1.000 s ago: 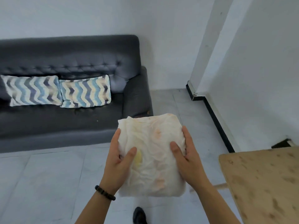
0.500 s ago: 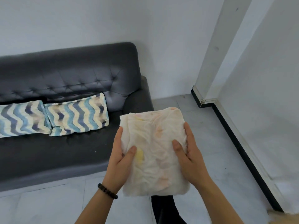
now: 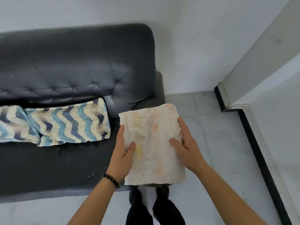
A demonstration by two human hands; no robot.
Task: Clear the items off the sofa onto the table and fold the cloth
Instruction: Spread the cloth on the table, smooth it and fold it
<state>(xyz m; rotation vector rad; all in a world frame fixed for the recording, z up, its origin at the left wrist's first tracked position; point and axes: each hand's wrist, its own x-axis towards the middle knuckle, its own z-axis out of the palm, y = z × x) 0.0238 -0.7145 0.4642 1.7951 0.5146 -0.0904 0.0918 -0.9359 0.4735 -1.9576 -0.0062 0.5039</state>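
- Far left: two cushions with wavy blue, navy and cream stripes lean against the back of the sofa (image 3: pixel 65 65). The left cushion (image 3: pixel 14 124) is cut off by the frame edge; the right cushion (image 3: pixel 71 122) shows whole and overlaps its neighbour's edge.
- The sofa is dark, with a tufted back, and runs out of frame on the left. Small pale specks lie on the seat near its front edge; what they are is too small to tell.
- Left of centre: your left hand (image 3: pixel 123 153) clamps the left edge of the folded cloth (image 3: pixel 154 143), thumb on top and fingers hidden beneath. A dark beaded bracelet (image 3: pixel 111 177) circles that wrist.
- Centre: the cloth, one pale folded rectangle with faint yellow and orange marks, is held in the air over the sofa's right end and armrest, above the floor (image 3: pixel 211 143). It carries no readable writing or label.
- Right of centre: your right hand (image 3: pixel 186 143) grips the cloth's right edge, thumb pressed on top and fingers hidden behind it. Both hands are well apart, one on each side.
- Bottom centre: two dark shoes (image 3: pixel 155 207) stand on the pale tiles, their toes partly hidden by the cloth.
- Right: a black skirting strip (image 3: pixel 253 143) runs along the white wall.
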